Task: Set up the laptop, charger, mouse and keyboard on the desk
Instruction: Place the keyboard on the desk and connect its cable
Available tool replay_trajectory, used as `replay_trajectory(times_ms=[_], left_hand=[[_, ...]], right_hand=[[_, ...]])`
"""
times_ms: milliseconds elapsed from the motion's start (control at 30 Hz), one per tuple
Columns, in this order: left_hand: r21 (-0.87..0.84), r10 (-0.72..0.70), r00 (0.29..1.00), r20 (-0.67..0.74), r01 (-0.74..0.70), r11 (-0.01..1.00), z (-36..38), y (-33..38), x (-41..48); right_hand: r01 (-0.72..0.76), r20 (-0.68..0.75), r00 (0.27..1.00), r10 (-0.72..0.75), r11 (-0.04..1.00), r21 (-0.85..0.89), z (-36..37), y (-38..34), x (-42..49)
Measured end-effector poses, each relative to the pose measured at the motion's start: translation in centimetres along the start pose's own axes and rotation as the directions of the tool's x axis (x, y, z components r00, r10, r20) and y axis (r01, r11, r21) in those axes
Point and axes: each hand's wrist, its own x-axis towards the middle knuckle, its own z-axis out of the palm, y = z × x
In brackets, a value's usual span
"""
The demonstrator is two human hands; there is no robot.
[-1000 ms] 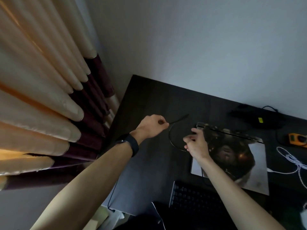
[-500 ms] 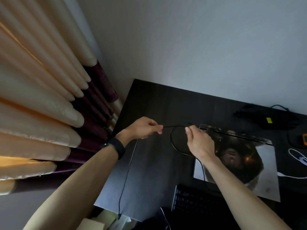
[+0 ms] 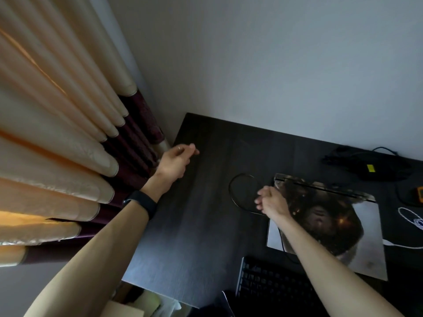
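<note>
Half a second ago both hands pinched the thin black cable point(image 3: 238, 197) close together beside the closed laptop point(image 3: 329, 223); now the left hand point(image 3: 177, 162) has drawn away to the counter's point(image 3: 206, 236) far edge by the curtain point(image 3: 57, 138), fingers pinched together, though any cable in it cannot be made out. The right hand point(image 3: 271, 203), loosely curled, holds the cable's loop at the laptop's left edge. The cable is probably being routed. The keyboard point(image 3: 270, 284) lies in front of the laptop, the charger point(image 3: 375, 167) behind it.

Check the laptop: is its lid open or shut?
Shut. The laptop lies flat on the desk, decorated lid up, no screen or keys showing.
</note>
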Motion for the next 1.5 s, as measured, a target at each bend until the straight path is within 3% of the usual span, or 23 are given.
replay_trajectory(times_ms=[67,167,267,367,467,567,700,800,933,1033,1167,1267,1333,1400,1467,1500], left_hand=[[-0.139,0.040,0.995,-0.092,-0.053,0.989,1.0,1.3,0.3],[-0.331,0.050,0.997,-0.055,-0.065,0.942,2.2,2.8,0.2],[-0.564,-0.004,1.000,0.019,0.014,0.826,2.6,3.4,-0.3],[-0.723,-0.082,0.996,0.042,0.087,0.686,2.3,3.3,-0.4],[-0.826,-0.156,0.987,0.048,0.128,0.549,1.8,3.0,0.0],[-0.861,-0.211,0.976,0.056,0.154,0.485,1.5,3.0,0.6],[-0.860,-0.255,0.965,0.054,0.175,0.480,2.2,2.8,0.8],[-0.852,-0.257,0.961,0.102,0.218,0.477,3.4,3.1,0.1],[-0.832,-0.260,0.954,0.148,0.262,0.488,3.9,3.6,-0.8],[-0.825,-0.277,0.957,0.084,0.222,0.519,2.9,3.6,-0.4],[-0.693,-0.347,0.923,-0.166,0.141,0.707,-0.2,1.7,2.3],[-0.585,-0.431,0.882,-0.191,0.250,0.772,-1.2,-1.0,4.0],[-0.312,-0.450,0.854,-0.262,0.366,0.877,-0.5,-2.3,4.4],[0.024,-0.422,0.836,-0.350,0.458,0.888,1.4,-3.0,4.0],[0.264,-0.319,0.883,-0.345,0.417,0.870,4.1,-3.2,2.3],[0.404,-0.194,0.935,-0.296,0.306,0.862,5.4,-3.5,1.5]], right_hand=[[0.035,0.127,0.991,-0.039,0.999,0.034,2.3,-0.9,-1.1],[0.086,0.307,0.947,-0.099,0.995,0.055,4.7,-2.8,-1.6],[0.191,0.488,0.868,-0.093,0.969,-0.155,5.7,-3.4,-1.6],[0.219,0.628,0.774,0.077,0.898,-0.381,5.5,-2.1,-1.4],[0.196,0.620,0.785,0.010,0.945,-0.263,4.2,-1.3,-2.5],[0.193,0.605,0.794,-0.066,0.970,-0.148,3.6,-0.8,-4.2],[0.343,0.512,0.825,-0.238,0.932,-0.119,5.1,-0.4,-5.7],[0.459,0.469,0.801,-0.372,0.884,-0.082,5.9,-1.2,-5.9],[0.543,0.445,0.792,-0.418,0.815,-0.201,6.7,-2.1,-5.6],[0.502,0.413,0.831,-0.373,0.823,-0.266,6.6,-2.4,-5.9],[0.414,0.393,0.873,-0.288,0.864,-0.286,3.7,-0.1,-5.8],[0.431,0.248,0.900,-0.359,0.824,-0.369,0.9,1.1,-5.2],[0.451,0.209,0.892,-0.400,0.767,-0.456,-0.5,1.1,-4.6],[0.464,0.202,0.879,-0.433,0.672,-0.578,-1.7,1.2,-3.9],[0.453,0.219,0.879,-0.424,0.597,-0.662,-2.5,1.5,-3.4],[0.449,0.231,0.881,-0.412,0.579,-0.681,-2.6,1.7,-3.1]])
